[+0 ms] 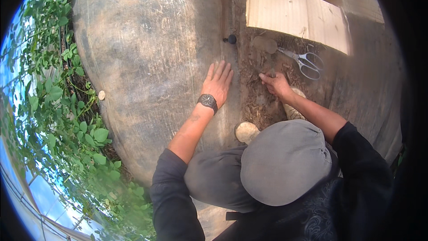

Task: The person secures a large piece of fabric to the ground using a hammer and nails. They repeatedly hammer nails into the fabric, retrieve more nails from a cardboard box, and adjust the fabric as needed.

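Note:
My left hand (pixel 219 78), with a dark wristwatch (pixel 207 101) at its wrist, lies palm down on the woven ground cover sheet (pixel 157 60), near its right edge. The fingers are stretched out and slightly apart. Over the strip of bare brown soil (pixel 257 103) beside that edge is my right hand (pixel 277 85). Its thumb and index finger are close together; whether something small is between them cannot be made out. Metal scissors (pixel 302 62) lie on the soil beyond the right hand, handles to the right. A round, flat brownish object (pixel 270 45) is by the blade tips.
A dark round-headed piece (pixel 231 39) sits at the sheet's edge. Beyond the scissors stands a cardboard box (pixel 297 16). Leafy green plants (pixel 55 92) line the left side, near a pale disc (pixel 101 95). My shoes (pixel 246 132) and bent knees (pixel 286 164) are close below.

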A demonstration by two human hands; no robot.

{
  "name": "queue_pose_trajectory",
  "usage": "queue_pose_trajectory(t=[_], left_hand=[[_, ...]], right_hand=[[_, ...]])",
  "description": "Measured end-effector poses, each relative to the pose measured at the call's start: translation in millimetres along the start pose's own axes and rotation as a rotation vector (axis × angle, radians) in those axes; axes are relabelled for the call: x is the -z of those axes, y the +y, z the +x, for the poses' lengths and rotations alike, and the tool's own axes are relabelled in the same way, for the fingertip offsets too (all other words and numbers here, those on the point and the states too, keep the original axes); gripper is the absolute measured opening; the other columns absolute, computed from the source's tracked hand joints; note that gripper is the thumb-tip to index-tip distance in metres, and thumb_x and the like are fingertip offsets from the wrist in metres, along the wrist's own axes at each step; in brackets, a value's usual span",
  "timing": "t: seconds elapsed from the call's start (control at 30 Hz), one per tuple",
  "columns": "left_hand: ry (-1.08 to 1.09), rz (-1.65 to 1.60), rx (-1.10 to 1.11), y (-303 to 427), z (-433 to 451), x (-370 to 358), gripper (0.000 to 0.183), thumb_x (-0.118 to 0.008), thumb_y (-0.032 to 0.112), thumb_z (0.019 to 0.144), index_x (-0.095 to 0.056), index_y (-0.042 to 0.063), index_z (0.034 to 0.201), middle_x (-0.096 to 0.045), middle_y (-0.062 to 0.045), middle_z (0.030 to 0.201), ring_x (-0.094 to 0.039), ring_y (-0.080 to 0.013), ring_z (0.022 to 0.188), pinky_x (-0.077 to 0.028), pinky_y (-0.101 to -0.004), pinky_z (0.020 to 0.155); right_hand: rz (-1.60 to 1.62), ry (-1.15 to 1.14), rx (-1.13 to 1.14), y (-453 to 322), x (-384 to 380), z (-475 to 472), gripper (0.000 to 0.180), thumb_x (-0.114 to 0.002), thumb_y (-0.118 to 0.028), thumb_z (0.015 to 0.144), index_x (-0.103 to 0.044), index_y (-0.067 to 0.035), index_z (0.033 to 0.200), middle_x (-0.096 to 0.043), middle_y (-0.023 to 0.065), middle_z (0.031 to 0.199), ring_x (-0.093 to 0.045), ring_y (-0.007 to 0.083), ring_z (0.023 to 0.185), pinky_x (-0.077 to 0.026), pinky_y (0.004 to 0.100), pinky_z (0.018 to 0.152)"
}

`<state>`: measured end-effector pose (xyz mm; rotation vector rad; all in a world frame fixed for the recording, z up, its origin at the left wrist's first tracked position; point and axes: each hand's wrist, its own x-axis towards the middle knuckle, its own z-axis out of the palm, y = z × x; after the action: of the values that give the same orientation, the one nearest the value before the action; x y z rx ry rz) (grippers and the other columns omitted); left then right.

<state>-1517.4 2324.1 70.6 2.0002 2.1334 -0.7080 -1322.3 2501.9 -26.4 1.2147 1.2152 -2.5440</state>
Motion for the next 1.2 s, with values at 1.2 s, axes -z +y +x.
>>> queue_pose_trajectory(t=[1.2], left_hand=[[-0.049,-0.049,0.025,0,-1,-1,0.061,-0.051,0.022,0.095,-0.047,0.01,0.154,-0.037,-0.005,0.166,-0.021,-0.0252,0.158,-0.012,-0.0523,0.129]], right_hand=[[0.323,-0.106,0.104,-6,-84,22,0.04,-0.072,-0.039,0.098,-0.052,-0.01,0.078,-0.043,-0.0036,0.055,-0.037,0.0069,0.044,-0.025,0.0274,0.039]])
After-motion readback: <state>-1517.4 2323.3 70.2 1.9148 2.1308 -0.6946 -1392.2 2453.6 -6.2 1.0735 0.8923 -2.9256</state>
